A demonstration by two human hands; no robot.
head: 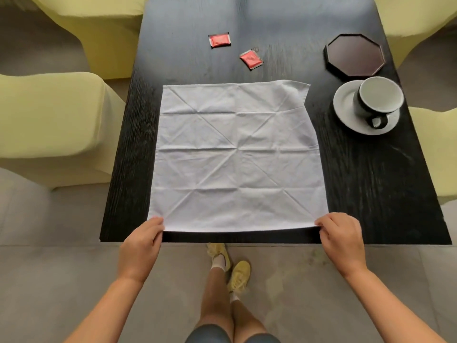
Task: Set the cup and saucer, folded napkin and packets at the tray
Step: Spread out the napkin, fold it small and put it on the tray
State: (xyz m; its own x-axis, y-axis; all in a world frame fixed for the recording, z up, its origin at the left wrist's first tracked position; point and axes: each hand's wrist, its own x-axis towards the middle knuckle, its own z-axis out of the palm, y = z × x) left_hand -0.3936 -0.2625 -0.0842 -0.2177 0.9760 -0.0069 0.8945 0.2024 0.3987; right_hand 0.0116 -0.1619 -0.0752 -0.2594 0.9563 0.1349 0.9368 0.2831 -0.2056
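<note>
A white napkin (237, 154) lies spread flat and creased on the black table (371, 189). My left hand (142, 243) pinches its near left corner, and my right hand (342, 240) pinches its near right corner at the table's front edge. A dark cup (378, 100) stands on a grey saucer (346, 107) to the right of the napkin. Behind them sits a dark octagonal tray (354, 54), with nothing on it. Two red packets (219, 40) (251, 58) lie apart beyond the napkin's far edge.
Pale yellow chairs stand around the table: two on the left (49, 125) and two on the right (440, 149). My legs and yellow shoes (238, 276) are on the grey floor below the table's front edge.
</note>
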